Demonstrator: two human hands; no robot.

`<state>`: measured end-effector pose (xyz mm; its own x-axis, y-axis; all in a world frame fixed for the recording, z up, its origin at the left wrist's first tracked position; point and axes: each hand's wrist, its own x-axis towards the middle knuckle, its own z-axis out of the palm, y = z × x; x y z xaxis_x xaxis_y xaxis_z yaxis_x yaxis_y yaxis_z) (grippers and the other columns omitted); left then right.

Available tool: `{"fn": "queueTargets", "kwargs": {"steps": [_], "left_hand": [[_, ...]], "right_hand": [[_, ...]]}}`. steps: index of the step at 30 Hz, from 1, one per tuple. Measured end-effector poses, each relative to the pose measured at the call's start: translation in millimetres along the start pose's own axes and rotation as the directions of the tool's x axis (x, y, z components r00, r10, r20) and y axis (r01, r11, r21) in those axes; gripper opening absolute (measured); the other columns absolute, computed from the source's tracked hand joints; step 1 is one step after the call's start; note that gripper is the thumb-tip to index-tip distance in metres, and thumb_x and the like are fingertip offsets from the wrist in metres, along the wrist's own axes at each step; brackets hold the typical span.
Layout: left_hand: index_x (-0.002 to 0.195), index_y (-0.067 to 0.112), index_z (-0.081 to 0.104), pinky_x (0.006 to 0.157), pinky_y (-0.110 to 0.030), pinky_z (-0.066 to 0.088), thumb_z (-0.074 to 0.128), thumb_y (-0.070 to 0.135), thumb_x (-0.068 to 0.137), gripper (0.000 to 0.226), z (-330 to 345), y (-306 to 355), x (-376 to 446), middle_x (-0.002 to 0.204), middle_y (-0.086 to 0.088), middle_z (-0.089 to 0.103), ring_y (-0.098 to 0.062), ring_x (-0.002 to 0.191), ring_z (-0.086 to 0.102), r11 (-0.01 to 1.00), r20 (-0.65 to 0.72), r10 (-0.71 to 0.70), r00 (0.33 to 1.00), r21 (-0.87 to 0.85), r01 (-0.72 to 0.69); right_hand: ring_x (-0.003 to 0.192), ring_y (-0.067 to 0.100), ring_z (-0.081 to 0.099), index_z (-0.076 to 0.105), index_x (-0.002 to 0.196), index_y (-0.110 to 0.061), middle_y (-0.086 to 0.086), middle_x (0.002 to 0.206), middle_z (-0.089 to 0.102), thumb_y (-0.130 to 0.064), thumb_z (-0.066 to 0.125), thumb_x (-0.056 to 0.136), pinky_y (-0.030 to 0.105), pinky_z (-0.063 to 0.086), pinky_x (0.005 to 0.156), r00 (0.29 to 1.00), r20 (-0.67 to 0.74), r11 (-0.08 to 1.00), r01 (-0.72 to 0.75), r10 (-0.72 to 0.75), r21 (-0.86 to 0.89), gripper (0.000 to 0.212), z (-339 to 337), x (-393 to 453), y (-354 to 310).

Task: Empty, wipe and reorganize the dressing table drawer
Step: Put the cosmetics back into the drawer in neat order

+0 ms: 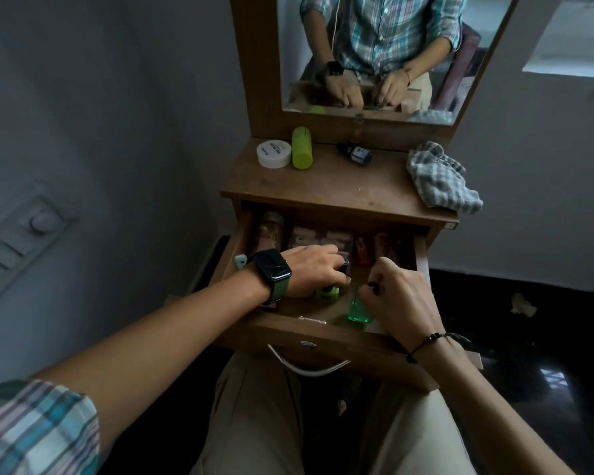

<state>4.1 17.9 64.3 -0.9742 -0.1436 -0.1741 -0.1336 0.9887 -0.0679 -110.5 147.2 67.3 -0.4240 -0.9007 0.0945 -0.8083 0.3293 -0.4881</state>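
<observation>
The brown wooden drawer (290, 332) of the dressing table stands pulled out toward the person's lap, and both hands are down inside it. The left hand (314, 270), with a black smartwatch on a green strap at the wrist, has its fingers curled over a small lime-green bottle (327, 292) near the drawer's front; how firmly it holds it is hard to tell. The right hand (396, 294), a black beaded bracelet on its wrist, curls its fingers round the top of a small clear green bottle (359, 311) that stands just beside the front wall. Behind the hands, along the back of the drawer, lie reddish packets and a capped bottle, dim in shadow. A white looped cord hangs below the drawer front. On the brown wooden surface (336, 186) above sit a round white jar (274, 153), touching a lime-green cylindrical container (301, 148), a dark dropper bottle (355, 153) lying on its side, and a crumpled grey checked cloth (441, 178) at the right edge. The mirror (384, 53) behind reflects the plaid shirt and both hands.
</observation>
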Motion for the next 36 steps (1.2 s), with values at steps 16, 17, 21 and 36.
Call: {"fn": "queueTargets", "kwargs": {"steps": [16,17,21,36], "left_hand": [[0.1,0.01,0.065,0.058,-0.035,0.053,0.071,0.006,0.071,0.03,-8.1,-8.7,-21.4,0.09,-0.012,0.064,-0.025,0.076,0.06,0.992,-0.312,0.059,0.948,0.126,-0.02],[0.099,0.012,0.066,0.056,-0.033,0.052,0.075,0.006,0.066,0.035,-7.6,-12.2,-27.9,0.088,-0.01,0.064,-0.024,0.073,0.061,0.993,-0.348,0.035,0.937,0.118,0.006],[0.098,0.009,0.067,0.058,-0.035,0.054,0.078,-0.004,0.055,0.046,-2.4,-25.2,-58.2,0.089,-0.011,0.064,-0.026,0.074,0.062,0.985,-0.43,-0.169,0.887,-0.055,0.161],[0.084,0.002,0.069,0.068,-0.027,0.043,0.051,-0.012,0.075,0.025,23.3,-18.8,-82.1,0.085,-0.014,0.064,-0.031,0.084,0.06,0.709,-0.43,-0.695,0.577,-0.548,0.445]], "right_hand": [[0.07,0.026,0.057,0.055,0.088,-0.012,0.005,0.077,0.062,-0.022,0.058,0.083,0.031,0.041,0.058,0.997,0.065,0.999,0.032,-0.031,-0.021,0.011,5.3,3.2,-16.2],[0.069,0.024,0.056,0.054,0.088,-0.012,0.003,0.077,0.059,-0.022,0.058,0.083,0.029,0.04,0.057,0.995,0.084,0.999,0.049,-0.048,-0.015,0.012,5.7,3.1,-20.0],[0.072,0.027,0.055,0.045,0.081,-0.016,0.004,0.077,0.057,-0.023,0.056,0.083,0.03,0.038,0.058,0.981,0.156,0.993,0.12,-0.116,-0.02,0.013,14.6,5.2,-42.0],[0.087,0.033,0.06,0.049,0.099,-0.007,0.014,0.097,0.063,-0.023,0.045,0.092,0.032,0.033,0.061,0.97,0.169,0.981,0.184,-0.172,-0.054,0.018,51.1,13.9,-90.5]]}}
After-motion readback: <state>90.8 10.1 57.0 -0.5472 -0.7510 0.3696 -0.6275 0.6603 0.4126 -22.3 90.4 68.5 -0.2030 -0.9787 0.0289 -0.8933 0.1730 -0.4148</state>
